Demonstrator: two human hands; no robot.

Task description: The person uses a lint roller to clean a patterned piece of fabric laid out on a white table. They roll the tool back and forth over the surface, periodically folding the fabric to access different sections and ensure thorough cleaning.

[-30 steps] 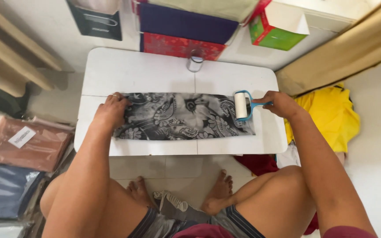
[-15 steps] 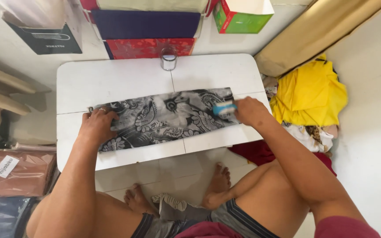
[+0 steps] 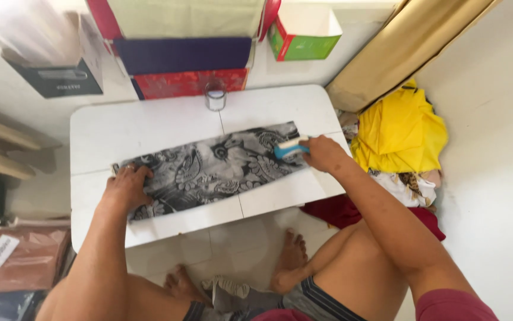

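White low table (image 3: 149,128) carries a grey patterned cloth strip (image 3: 209,169). I see left hand (image 3: 127,187) pressed flat on it; right hand (image 3: 323,153) clamped on a blue-handled roller (image 3: 289,148).

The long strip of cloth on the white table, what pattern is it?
The long cloth strip is black and grey with floral, leafy motifs, seen clearly in the head view.

Low white table (image 3: 149,128) on pale tiled floor (image 3: 238,241). Behind the table, stacked flat boxes: purple (image 3: 182,54), red patterned (image 3: 191,83), near a green and red carton (image 3: 304,35). Left of the table, grey box (image 3: 60,80) and brown packaged cloth (image 3: 21,261). Right of the table, beige roll (image 3: 405,50), yellow cloth heap (image 3: 402,128), white wall (image 3: 494,148). Soft bright daylight everywhere.
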